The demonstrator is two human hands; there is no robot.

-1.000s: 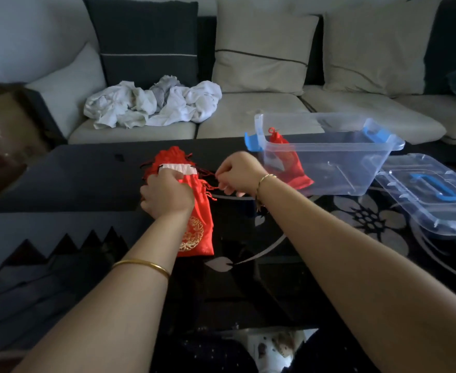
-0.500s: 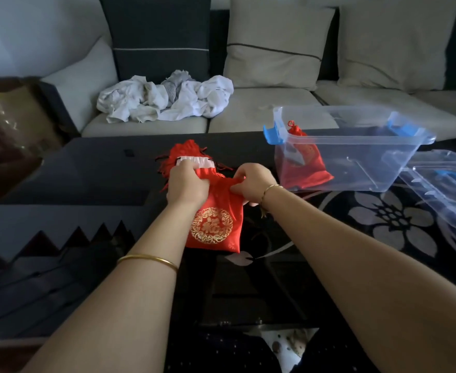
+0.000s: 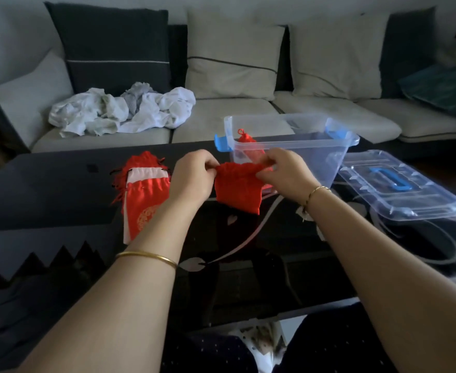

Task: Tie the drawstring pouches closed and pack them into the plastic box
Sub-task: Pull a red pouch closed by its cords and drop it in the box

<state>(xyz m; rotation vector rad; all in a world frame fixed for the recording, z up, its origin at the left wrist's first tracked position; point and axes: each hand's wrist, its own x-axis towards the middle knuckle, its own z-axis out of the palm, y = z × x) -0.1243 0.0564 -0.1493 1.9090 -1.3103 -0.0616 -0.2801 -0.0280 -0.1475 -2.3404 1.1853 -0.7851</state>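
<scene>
A red drawstring pouch point(image 3: 237, 188) hangs just above the dark table between my hands. My left hand point(image 3: 193, 179) pinches its gathered neck on the left, and my right hand point(image 3: 283, 173) pinches the neck on the right. To the left lies a pile of red pouches point(image 3: 143, 192) with gold emblems, one showing a white lining. The clear plastic box point(image 3: 326, 154) with blue latches stands behind my right hand, and one tied red pouch point(image 3: 248, 146) leans inside its left end.
The box's clear lid point(image 3: 399, 189) with a blue handle lies on the table point(image 3: 46, 189) to the right. A sofa point(image 3: 315, 114) with cushions runs behind the table, with crumpled white cloths point(image 3: 119, 111) on its left seat.
Both hands lifted one pouch off the pile and carried it right, toward the box. They now pinch its neck from both sides; the pile stays on the left.
</scene>
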